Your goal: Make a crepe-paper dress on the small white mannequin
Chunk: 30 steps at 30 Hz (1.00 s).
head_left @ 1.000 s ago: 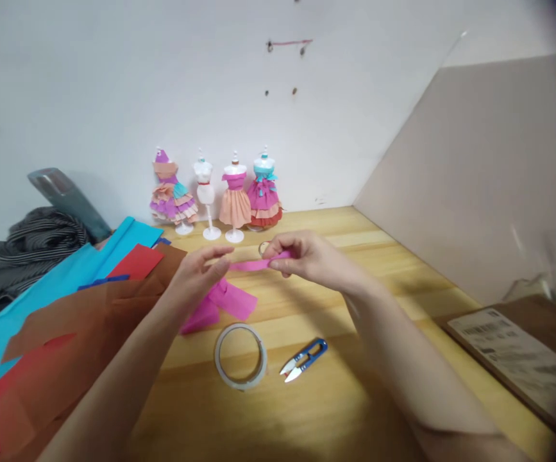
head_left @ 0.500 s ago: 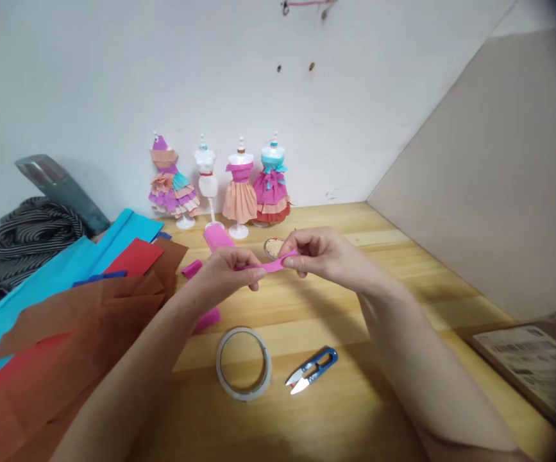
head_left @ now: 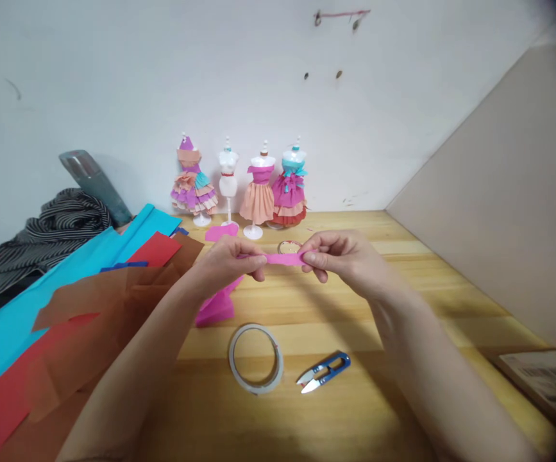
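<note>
A narrow pink crepe paper strip [head_left: 285, 259] is stretched level between my two hands above the table. My left hand [head_left: 234, 258] pinches one end between thumb and fingers. The other end sits between the thumb and forefinger of my right hand [head_left: 338, 255]. Behind the strip, a small round dish [head_left: 290, 247] is partly hidden by my right hand. More pink paper [head_left: 217, 308] lies on the table below my left hand, and another pink piece [head_left: 220, 231] lies farther back.
A tape roll [head_left: 256, 359] and blue thread snips [head_left: 323, 372] lie in front. Several small mannequins [head_left: 257, 192], most in paper dresses, stand along the wall. Blue, red and brown paper sheets [head_left: 95, 301] cover the left side, beside striped cloth [head_left: 61, 224]. A cardboard box [head_left: 542, 372] is at right.
The pink strip is now pulled straighter and more level, with the hands slightly farther apart. The view has turned a little to the left, so the scene sits farther right.
</note>
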Each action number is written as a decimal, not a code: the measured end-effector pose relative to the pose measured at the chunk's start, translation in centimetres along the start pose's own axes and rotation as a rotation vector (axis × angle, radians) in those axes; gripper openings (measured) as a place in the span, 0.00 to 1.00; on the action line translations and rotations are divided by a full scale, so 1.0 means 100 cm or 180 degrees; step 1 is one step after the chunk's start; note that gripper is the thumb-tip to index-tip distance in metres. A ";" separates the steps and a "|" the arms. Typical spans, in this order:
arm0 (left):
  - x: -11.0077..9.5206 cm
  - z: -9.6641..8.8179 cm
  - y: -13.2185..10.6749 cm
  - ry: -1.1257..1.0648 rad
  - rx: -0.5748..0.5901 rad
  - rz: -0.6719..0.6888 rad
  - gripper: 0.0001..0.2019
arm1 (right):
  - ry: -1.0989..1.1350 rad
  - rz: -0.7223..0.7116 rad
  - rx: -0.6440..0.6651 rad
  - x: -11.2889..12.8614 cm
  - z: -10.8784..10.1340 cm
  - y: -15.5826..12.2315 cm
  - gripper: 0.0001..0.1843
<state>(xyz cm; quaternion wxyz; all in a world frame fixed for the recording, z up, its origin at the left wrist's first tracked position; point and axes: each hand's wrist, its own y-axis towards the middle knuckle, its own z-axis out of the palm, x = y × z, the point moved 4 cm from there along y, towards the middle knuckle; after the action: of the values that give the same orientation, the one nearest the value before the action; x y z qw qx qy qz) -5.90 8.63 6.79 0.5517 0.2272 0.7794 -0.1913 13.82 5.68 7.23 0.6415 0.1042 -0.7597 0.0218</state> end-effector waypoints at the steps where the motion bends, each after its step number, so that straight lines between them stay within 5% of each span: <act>1: -0.001 -0.001 0.000 -0.0018 -0.0010 0.0006 0.12 | 0.0054 0.0000 -0.0024 0.000 0.000 0.000 0.19; 15: -0.005 -0.010 -0.007 0.0185 -0.0033 0.0098 0.11 | 0.0403 -0.0077 -0.0105 -0.003 0.000 -0.001 0.16; 19: -0.009 -0.002 -0.007 -0.0186 -0.0104 0.0282 0.25 | 0.0397 -0.0014 -0.0077 0.000 0.007 -0.003 0.17; 24: -0.002 0.011 0.000 -0.0433 0.0130 0.0105 0.09 | 0.0483 0.0011 0.0018 -0.002 0.012 -0.002 0.17; 30: 0.001 0.010 0.002 -0.1131 0.0200 0.0004 0.09 | 0.0696 -0.0039 0.0051 -0.005 0.010 0.001 0.15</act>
<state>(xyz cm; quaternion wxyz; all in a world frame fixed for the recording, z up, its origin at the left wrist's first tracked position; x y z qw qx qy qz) -5.01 8.29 6.40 0.6735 0.2073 0.6632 -0.2523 12.93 5.66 6.62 0.7198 0.1110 -0.6844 0.0351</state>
